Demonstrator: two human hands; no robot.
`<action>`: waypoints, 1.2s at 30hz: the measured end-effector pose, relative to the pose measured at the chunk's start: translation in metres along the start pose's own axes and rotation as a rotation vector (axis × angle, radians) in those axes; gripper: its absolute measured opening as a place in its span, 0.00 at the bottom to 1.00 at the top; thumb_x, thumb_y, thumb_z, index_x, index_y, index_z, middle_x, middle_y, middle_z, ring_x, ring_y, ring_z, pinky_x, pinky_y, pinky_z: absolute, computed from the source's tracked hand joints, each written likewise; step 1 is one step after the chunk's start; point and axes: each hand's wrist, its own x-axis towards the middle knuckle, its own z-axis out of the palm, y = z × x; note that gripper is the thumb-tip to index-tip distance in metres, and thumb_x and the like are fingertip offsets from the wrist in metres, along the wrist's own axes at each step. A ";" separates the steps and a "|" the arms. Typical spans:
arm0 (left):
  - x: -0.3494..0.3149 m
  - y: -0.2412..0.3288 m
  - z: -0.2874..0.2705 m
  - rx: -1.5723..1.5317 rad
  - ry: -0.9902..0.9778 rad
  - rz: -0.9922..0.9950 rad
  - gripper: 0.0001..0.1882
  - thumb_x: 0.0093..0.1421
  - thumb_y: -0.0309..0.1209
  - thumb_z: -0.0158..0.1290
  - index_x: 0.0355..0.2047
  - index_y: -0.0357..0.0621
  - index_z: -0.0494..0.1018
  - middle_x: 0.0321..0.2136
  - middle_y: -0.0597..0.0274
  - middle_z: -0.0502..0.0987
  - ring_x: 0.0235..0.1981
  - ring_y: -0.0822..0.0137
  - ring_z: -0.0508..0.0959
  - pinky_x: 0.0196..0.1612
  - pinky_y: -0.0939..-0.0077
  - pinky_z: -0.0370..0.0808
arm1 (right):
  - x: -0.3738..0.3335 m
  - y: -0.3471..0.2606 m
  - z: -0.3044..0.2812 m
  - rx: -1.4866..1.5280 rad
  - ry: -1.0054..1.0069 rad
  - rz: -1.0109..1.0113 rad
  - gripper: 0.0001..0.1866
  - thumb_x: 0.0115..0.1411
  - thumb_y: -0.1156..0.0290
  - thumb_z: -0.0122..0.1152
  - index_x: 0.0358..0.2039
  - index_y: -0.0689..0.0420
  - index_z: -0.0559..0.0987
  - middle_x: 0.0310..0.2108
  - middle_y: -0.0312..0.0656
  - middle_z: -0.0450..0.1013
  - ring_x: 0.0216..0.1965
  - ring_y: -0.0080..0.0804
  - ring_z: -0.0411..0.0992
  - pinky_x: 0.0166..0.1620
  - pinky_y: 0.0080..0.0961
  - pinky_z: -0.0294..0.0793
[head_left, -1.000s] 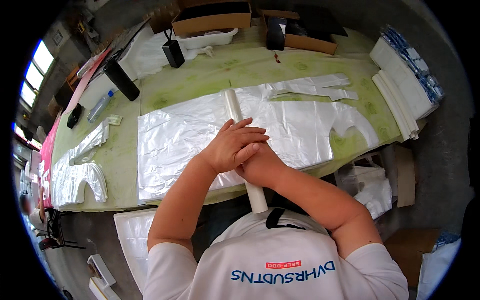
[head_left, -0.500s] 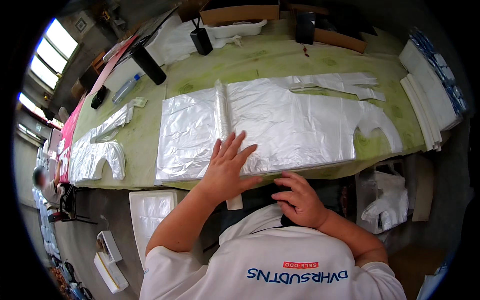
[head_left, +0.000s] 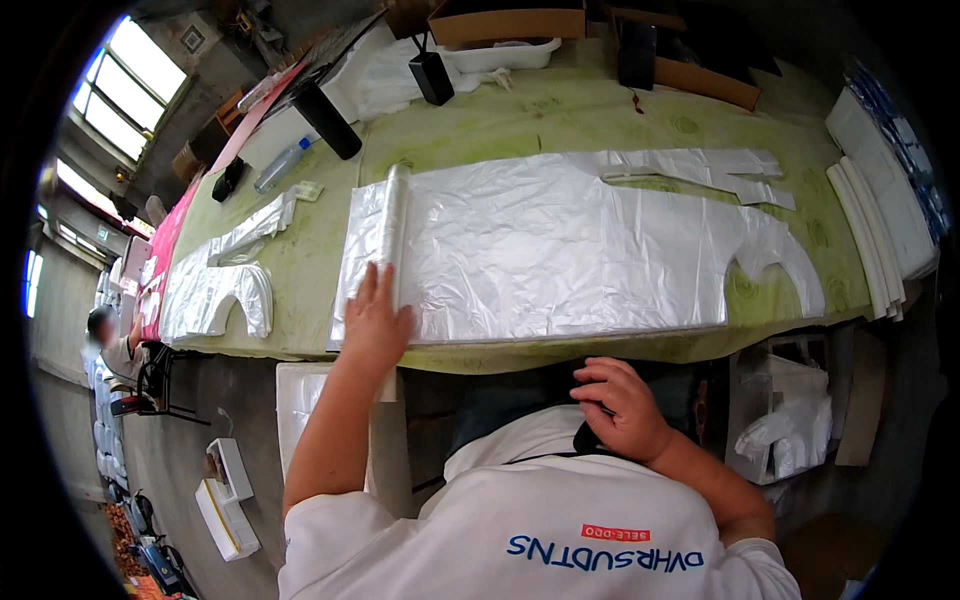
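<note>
Evenly: your left hand (head_left: pixel 376 322) lies splayed on the roll (head_left: pixel 390 225); press that roll square across the plastic sheet (head_left: pixel 560 255). Your right hand (head_left: pixel 626 412), half-curled, looks empty.

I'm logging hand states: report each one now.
Left hand: open, laid on the shiny white cylindrical plastic roll.
Right hand: half-open, loosely curled, holding nothing visible.
</note>
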 end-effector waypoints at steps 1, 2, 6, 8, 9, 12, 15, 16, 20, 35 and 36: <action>0.007 -0.012 -0.003 0.082 -0.037 -0.047 0.37 0.64 0.37 0.54 0.71 0.42 0.55 0.72 0.42 0.53 0.72 0.40 0.52 0.72 0.52 0.52 | -0.003 0.003 -0.001 -0.005 0.033 0.036 0.12 0.53 0.81 0.65 0.40 0.56 0.83 0.47 0.45 0.77 0.53 0.48 0.73 0.55 0.39 0.75; 0.012 -0.028 -0.002 0.084 0.045 -0.042 0.39 0.64 0.37 0.54 0.72 0.43 0.52 0.71 0.44 0.54 0.72 0.40 0.52 0.71 0.51 0.53 | -0.008 0.006 -0.001 0.001 0.056 0.069 0.12 0.53 0.81 0.65 0.40 0.57 0.83 0.47 0.45 0.77 0.53 0.48 0.74 0.55 0.39 0.75; 0.017 -0.032 0.007 0.034 0.169 -0.066 0.41 0.63 0.41 0.55 0.72 0.45 0.52 0.70 0.46 0.57 0.71 0.43 0.55 0.71 0.52 0.54 | -0.010 0.008 0.002 0.012 0.054 0.088 0.12 0.54 0.80 0.65 0.40 0.57 0.83 0.46 0.45 0.78 0.52 0.48 0.74 0.54 0.38 0.75; 0.023 -0.030 0.006 0.019 0.064 -0.147 0.43 0.62 0.44 0.56 0.73 0.46 0.51 0.70 0.45 0.59 0.71 0.45 0.57 0.71 0.53 0.54 | -0.007 0.006 0.002 0.019 0.019 0.052 0.11 0.55 0.80 0.64 0.40 0.57 0.83 0.46 0.45 0.78 0.52 0.47 0.74 0.55 0.39 0.75; 0.024 -0.032 0.000 0.037 0.033 -0.207 0.44 0.61 0.46 0.57 0.73 0.47 0.51 0.69 0.45 0.59 0.71 0.45 0.57 0.71 0.54 0.54 | -0.007 0.006 0.002 0.012 0.009 0.039 0.11 0.55 0.80 0.64 0.40 0.57 0.83 0.46 0.45 0.78 0.51 0.47 0.74 0.55 0.39 0.75; 0.030 -0.055 -0.005 0.054 0.004 -0.327 0.48 0.59 0.47 0.58 0.74 0.52 0.48 0.66 0.45 0.64 0.67 0.47 0.64 0.68 0.53 0.61 | -0.012 0.010 0.003 0.019 0.043 0.074 0.11 0.55 0.80 0.64 0.40 0.57 0.83 0.46 0.46 0.77 0.51 0.47 0.74 0.55 0.39 0.74; 0.027 -0.104 -0.005 -0.057 0.022 -0.358 0.45 0.59 0.44 0.57 0.74 0.55 0.49 0.59 0.45 0.71 0.60 0.45 0.72 0.62 0.54 0.68 | -0.015 0.010 0.002 0.024 0.058 0.086 0.11 0.54 0.80 0.64 0.40 0.57 0.82 0.45 0.46 0.77 0.51 0.47 0.74 0.55 0.39 0.74; 0.027 -0.102 -0.008 -0.080 0.041 -0.359 0.45 0.60 0.44 0.57 0.74 0.56 0.49 0.59 0.45 0.72 0.59 0.45 0.72 0.62 0.54 0.68 | -0.016 0.009 0.002 0.011 0.063 0.086 0.11 0.54 0.80 0.64 0.40 0.57 0.82 0.45 0.46 0.77 0.50 0.47 0.74 0.55 0.38 0.74; 0.021 -0.080 -0.023 -0.066 0.006 -0.373 0.45 0.60 0.46 0.58 0.74 0.56 0.50 0.61 0.43 0.69 0.61 0.44 0.70 0.64 0.55 0.66 | -0.012 0.007 0.002 -0.006 0.060 0.059 0.11 0.54 0.80 0.64 0.39 0.57 0.82 0.45 0.45 0.77 0.50 0.47 0.74 0.55 0.38 0.74; 0.007 -0.054 -0.021 0.040 0.138 -0.138 0.36 0.60 0.48 0.58 0.64 0.42 0.66 0.57 0.47 0.70 0.60 0.46 0.69 0.64 0.55 0.66 | -0.010 0.000 0.012 -0.023 0.045 0.049 0.12 0.54 0.80 0.64 0.39 0.57 0.82 0.44 0.45 0.78 0.50 0.47 0.74 0.54 0.38 0.75; 0.007 -0.057 -0.017 0.057 0.115 -0.171 0.36 0.61 0.48 0.58 0.64 0.41 0.65 0.58 0.46 0.70 0.61 0.45 0.69 0.64 0.55 0.66 | -0.010 -0.001 0.013 -0.021 0.034 0.045 0.12 0.54 0.80 0.64 0.40 0.57 0.82 0.44 0.46 0.78 0.50 0.47 0.74 0.54 0.38 0.75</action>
